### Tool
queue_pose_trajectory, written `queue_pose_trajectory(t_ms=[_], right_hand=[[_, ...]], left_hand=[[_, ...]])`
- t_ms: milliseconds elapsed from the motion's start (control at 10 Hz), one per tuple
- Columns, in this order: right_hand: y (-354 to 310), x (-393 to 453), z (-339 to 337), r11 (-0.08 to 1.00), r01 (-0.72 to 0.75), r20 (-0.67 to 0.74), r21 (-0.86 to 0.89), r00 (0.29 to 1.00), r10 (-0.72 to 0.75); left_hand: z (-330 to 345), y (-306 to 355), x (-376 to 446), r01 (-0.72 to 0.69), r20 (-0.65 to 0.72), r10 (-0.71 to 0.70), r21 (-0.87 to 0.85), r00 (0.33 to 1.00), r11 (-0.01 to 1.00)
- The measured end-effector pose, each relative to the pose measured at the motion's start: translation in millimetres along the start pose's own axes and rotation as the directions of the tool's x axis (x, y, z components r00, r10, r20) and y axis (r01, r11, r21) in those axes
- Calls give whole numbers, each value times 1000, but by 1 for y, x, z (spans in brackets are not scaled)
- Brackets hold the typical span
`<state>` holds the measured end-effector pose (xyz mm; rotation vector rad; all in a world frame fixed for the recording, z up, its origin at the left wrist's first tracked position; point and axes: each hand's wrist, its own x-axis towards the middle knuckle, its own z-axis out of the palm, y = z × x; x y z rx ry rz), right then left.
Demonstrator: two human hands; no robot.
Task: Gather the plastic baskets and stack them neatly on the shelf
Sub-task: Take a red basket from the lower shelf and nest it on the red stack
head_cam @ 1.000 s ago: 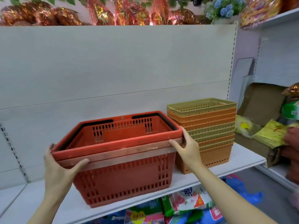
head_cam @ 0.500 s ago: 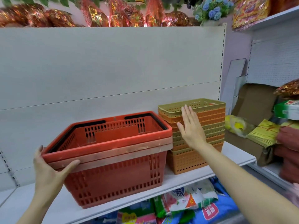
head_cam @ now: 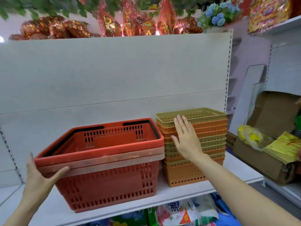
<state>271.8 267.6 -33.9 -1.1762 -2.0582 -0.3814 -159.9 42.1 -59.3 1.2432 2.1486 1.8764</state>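
Observation:
A nested stack of red shopping baskets point(head_cam: 105, 175) with black handles stands on the white shelf point(head_cam: 236, 173). Right beside it rises a stack of several small orange and olive perforated baskets point(head_cam: 210, 144). My left hand point(head_cam: 40, 175) grips the front left corner of the red stack's rims, thumb on the front. My right hand point(head_cam: 185, 141) is spread flat, fingers apart, against the front of the small basket stack near its upper left side, holding nothing.
A cardboard box point(head_cam: 260, 157) with yellow packets sits on the neighbouring shelf at right. Foil-wrapped goods point(head_cam: 130, 26) and blue flowers point(head_cam: 218, 15) line the top. Packaged goods point(head_cam: 175, 212) lie under the shelf. Bare shelf surface shows left of the red baskets.
My right hand left the red stack's right rim and rose to lie flat on the small basket stack. My left hand kept its grip on the red stack.

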Motion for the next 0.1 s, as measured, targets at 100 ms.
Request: queue_pose_trajectory(t_ms=[100], right_hand=[[-4, -6, -20, 997, 22, -105, 68, 994, -14]], left_hand=[[1, -23, -42, 65, -81, -64, 12, 995, 998]])
